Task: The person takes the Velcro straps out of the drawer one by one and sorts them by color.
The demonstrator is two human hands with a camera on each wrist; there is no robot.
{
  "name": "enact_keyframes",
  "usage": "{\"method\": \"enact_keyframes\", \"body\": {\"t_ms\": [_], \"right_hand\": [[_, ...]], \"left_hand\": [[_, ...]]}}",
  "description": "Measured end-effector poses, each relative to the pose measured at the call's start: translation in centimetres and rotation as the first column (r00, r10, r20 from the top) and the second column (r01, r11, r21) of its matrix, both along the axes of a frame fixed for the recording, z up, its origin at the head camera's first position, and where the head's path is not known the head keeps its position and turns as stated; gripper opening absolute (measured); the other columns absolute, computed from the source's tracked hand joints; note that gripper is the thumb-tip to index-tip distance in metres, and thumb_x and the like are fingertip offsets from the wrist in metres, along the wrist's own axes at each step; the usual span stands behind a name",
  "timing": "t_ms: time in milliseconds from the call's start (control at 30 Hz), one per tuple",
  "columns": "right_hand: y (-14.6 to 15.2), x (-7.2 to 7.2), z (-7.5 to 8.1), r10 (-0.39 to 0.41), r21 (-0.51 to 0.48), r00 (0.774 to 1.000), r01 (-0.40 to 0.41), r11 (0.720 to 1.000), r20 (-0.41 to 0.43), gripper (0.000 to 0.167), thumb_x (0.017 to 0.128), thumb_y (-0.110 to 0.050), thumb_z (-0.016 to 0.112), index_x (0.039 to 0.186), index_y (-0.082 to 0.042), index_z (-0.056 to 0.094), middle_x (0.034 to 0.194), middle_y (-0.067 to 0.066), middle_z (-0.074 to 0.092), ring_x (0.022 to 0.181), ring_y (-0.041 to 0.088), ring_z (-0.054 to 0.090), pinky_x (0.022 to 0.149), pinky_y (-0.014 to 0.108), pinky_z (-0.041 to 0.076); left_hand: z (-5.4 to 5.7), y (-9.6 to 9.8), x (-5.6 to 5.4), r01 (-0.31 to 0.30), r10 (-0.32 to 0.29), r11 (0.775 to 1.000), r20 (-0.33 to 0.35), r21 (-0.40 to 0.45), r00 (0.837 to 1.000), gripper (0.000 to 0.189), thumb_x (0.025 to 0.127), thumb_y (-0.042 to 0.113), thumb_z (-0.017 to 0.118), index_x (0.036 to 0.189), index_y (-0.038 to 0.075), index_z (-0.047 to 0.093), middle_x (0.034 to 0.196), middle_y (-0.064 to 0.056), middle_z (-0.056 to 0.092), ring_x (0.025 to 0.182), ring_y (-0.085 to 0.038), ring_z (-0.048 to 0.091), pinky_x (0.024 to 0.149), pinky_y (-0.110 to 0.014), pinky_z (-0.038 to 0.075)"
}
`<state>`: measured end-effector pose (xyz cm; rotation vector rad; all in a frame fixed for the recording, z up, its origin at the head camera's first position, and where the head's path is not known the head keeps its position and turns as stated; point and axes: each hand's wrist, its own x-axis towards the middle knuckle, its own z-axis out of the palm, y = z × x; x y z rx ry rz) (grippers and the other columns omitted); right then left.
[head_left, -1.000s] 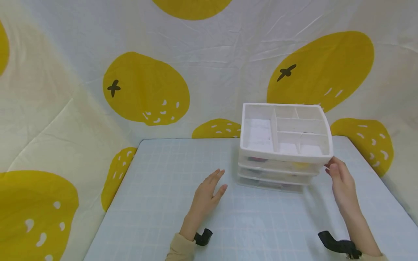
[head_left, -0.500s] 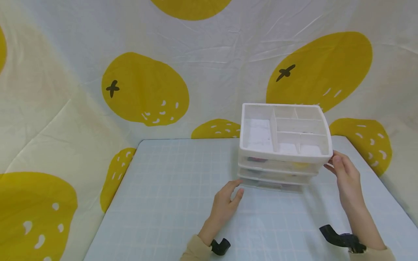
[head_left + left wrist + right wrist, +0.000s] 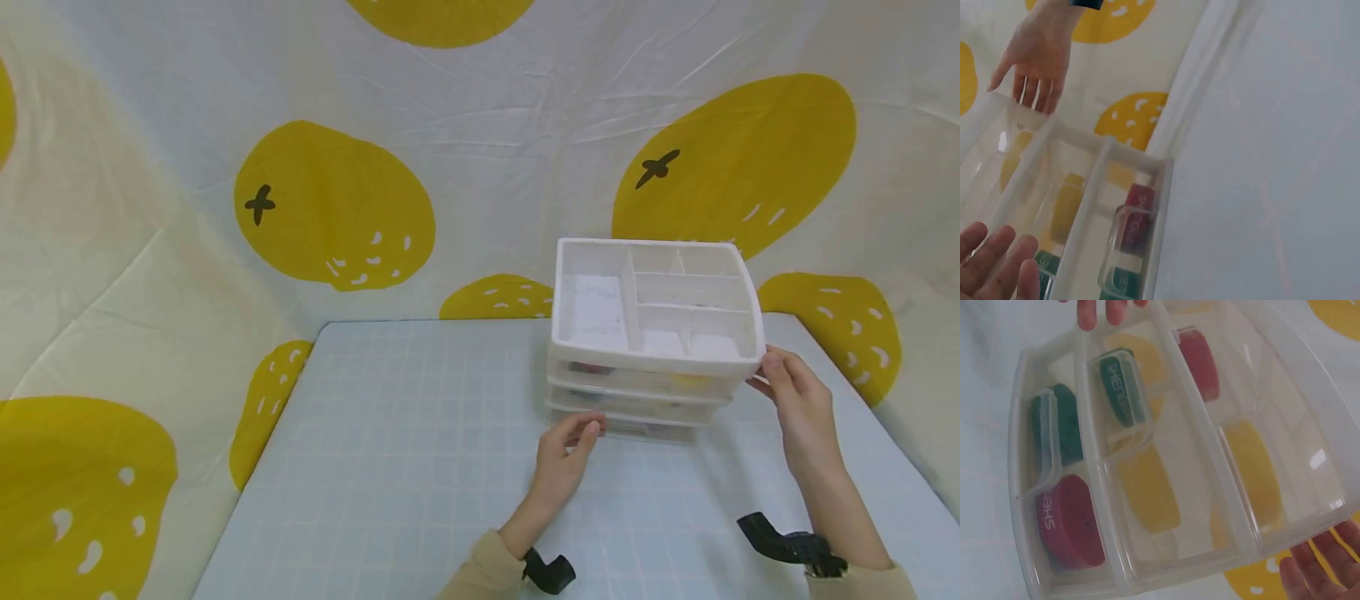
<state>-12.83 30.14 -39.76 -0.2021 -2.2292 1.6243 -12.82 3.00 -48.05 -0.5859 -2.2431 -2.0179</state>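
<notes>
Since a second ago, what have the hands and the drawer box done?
The left hand moved right, to the front of the drawer box; I can't tell whether it touches. The right hand shifted slightly right but is still at the box's right side. The drawer box stayed put.

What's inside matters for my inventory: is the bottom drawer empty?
No, the right wrist view shows a green item and a red item inside the clear bottom drawer.

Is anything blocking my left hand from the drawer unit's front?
Nothing visible: your left hand is at the lower front of the drawer unit, with no object between them. Whether it touches is unclear.
</notes>
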Motion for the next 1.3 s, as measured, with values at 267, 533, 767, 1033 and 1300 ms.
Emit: {"method": "enact_keyframes", "body": {"t_ms": [267, 533, 767, 1033, 1300], "right_hand": [[0.2, -0.1, 0.1, 0.029, -0.084, 1.0, -0.03, 0.996, -0.009, 0.029, 0.099, -0.03, 0.05, 0.124, -0.017, 0.059, 0.111, -0.021, 0.058, 0.1, -0.006, 0.054, 0.078, 0.0, 0.044], [0.3, -0.1, 0.1, 0.045, -0.125, 0.999, -0.045, 0.991, -0.003, 0.028, 0.099, -0.031, 0.05, 0.122, -0.018, 0.059, 0.111, -0.02, 0.058, 0.098, -0.006, 0.055, 0.077, 0.001, 0.045], [0.4, -0.2, -0.1, 0.054, -0.148, 0.998, -0.057, 0.987, -0.021, 0.027, 0.099, -0.031, 0.051, 0.121, -0.018, 0.059, 0.111, -0.018, 0.058, 0.098, -0.006, 0.055, 0.077, 0.002, 0.046], [0.5, -0.1, -0.1, 0.052, -0.119, 0.999, -0.054, 0.991, -0.015, 0.029, 0.099, -0.032, 0.05, 0.123, -0.018, 0.058, 0.112, -0.019, 0.057, 0.099, -0.006, 0.055, 0.078, 0.001, 0.045], [0.6, -0.2, -0.1, 0.046, -0.089, 0.999, -0.045, 0.995, 0.013, 0.029, 0.099, -0.033, 0.049, 0.123, -0.02, 0.057, 0.112, -0.021, 0.056, 0.099, -0.008, 0.054, 0.077, 0.001, 0.045]], "left_hand": [[1.8, 2.6, -0.2, 0.034, -0.064, 0.982, 0.157, 0.187, 0.985, 0.027, 0.099, 0.014, 0.051, 0.113, -0.005, 0.063, 0.109, -0.024, 0.069, 0.1, -0.039, 0.068, 0.076, -0.023, 0.055], [2.8, 4.3, -0.6, 0.012, -0.109, 0.942, 0.273, 0.336, 0.956, 0.03, 0.098, 0.023, 0.053, 0.111, -0.001, 0.065, 0.108, -0.024, 0.07, 0.099, -0.04, 0.068, 0.079, -0.043, 0.057], [3.5, 5.4, -0.7, -0.05, -0.139, 0.911, 0.42, 0.408, 0.897, 0.026, 0.096, 0.029, 0.057, 0.11, 0.009, 0.067, 0.109, -0.014, 0.072, 0.098, -0.032, 0.07, 0.078, -0.034, 0.058], [4.2, 6.5, -0.8, -0.119, -0.169, 0.852, 0.483, 0.51, 0.859, 0.026, 0.094, 0.022, 0.057, 0.11, 0.003, 0.066, 0.112, -0.016, 0.071, 0.102, -0.034, 0.068, 0.072, -0.023, 0.055], [4.4, 7.3, -1.2, -0.149, -0.167, 0.809, 0.466, 0.568, 0.869, 0.026, 0.094, 0.022, 0.058, 0.103, -0.003, 0.062, 0.112, -0.019, 0.07, 0.102, -0.034, 0.069, 0.065, -0.017, 0.051]]}}
